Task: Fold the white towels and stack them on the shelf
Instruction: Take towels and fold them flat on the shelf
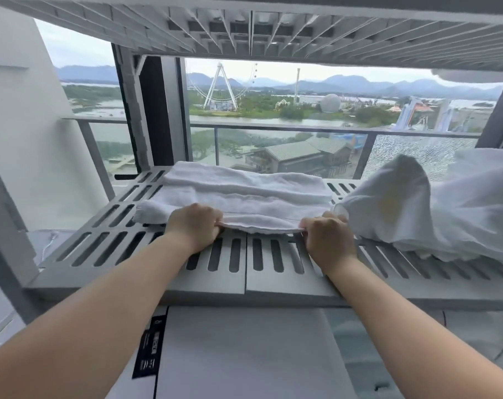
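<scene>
Both hands grip the near edge of a partly folded white towel (244, 197) that lies flat on the slotted grey shelf (215, 280). The left hand (194, 226) curls its fingers round the edge's left part, the right hand (328, 237) round its right corner. A crumpled heap of towels (451, 208) lies just beside it, on the shelf's right side

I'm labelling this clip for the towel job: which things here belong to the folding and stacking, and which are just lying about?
Job: flat towel, pinched at its near edge by left hand and right hand; crumpled towels on the right; slotted shelf under them.
Lying about: white unit with a black label below; white cable at left; glass railing behind.
</scene>
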The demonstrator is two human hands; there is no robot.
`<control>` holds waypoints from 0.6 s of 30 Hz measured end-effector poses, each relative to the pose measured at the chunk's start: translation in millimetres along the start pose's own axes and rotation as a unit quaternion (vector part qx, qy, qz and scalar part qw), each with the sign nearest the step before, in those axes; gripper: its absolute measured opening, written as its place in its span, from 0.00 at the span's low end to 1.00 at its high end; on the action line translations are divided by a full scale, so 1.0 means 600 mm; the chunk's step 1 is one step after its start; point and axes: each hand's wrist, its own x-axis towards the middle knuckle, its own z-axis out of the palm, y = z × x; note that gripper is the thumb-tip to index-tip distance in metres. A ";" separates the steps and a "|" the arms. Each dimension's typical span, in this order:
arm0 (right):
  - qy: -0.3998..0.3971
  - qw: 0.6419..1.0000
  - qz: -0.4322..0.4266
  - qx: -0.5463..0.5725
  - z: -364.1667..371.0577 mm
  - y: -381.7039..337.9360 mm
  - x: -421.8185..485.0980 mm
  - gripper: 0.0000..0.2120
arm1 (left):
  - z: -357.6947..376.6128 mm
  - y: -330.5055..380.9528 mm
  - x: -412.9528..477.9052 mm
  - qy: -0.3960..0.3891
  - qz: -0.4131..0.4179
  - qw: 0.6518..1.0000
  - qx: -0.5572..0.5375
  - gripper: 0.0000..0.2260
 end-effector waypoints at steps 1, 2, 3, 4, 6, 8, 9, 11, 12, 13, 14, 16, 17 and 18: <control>-0.005 1.000 -0.011 -0.014 -0.005 0.002 -0.014 0.13 | -0.004 0.003 -0.014 0.004 -0.013 1.000 -0.018 0.07; -0.011 1.000 -0.021 -0.016 -0.008 0.005 -0.027 0.14 | -0.008 0.006 -0.026 0.010 -0.023 0.999 -0.026 0.06; -0.018 0.999 -0.027 -0.010 -0.010 0.008 -0.037 0.15 | -0.014 0.008 -0.039 0.022 -0.031 0.999 -0.024 0.06; -0.025 0.999 -0.028 0.004 -0.013 0.012 -0.044 0.16 | -0.019 0.011 -0.050 0.036 -0.034 0.999 -0.015 0.06; -0.050 0.997 -0.015 0.054 -0.018 0.017 -0.054 0.18 | -0.025 0.018 -0.073 0.056 -0.025 0.998 0.017 0.05; -0.075 0.990 0.007 0.117 -0.023 0.020 -0.061 0.19 | -0.033 0.026 -0.084 0.033 -0.006 0.998 0.047 0.07; -0.080 0.987 0.016 0.141 -0.025 0.022 -0.065 0.18 | -0.040 0.030 -0.085 0.006 -0.002 0.998 0.056 0.11; -0.066 0.983 0.033 0.167 -0.028 0.026 -0.072 0.18 | -0.056 0.045 -0.081 -0.037 -0.010 0.997 0.073 0.23; -0.050 0.982 0.044 0.177 -0.030 0.027 -0.076 0.17 | -0.064 0.057 -0.077 -0.037 -0.009 0.995 0.089 0.27; -0.034 0.980 0.056 0.190 -0.032 0.027 -0.078 0.17 | -0.068 0.070 -0.074 -0.021 -0.001 0.994 0.103 0.28; -0.021 0.977 0.065 0.202 -0.034 0.027 -0.079 0.16 | -0.068 0.084 -0.073 0.003 0.014 0.995 0.099 0.27; -0.008 0.975 0.071 0.213 -0.033 0.027 -0.080 0.14 | -0.057 0.109 -0.075 0.028 0.051 0.998 0.014 0.17; -0.010 0.974 0.072 0.214 -0.032 0.028 -0.081 0.13 | -0.048 0.119 -0.077 0.014 0.068 0.997 -0.044 0.13; -0.016 0.974 0.075 0.213 -0.032 0.028 -0.082 0.13 | -0.040 0.126 -0.079 -0.007 0.076 0.993 -0.093 0.10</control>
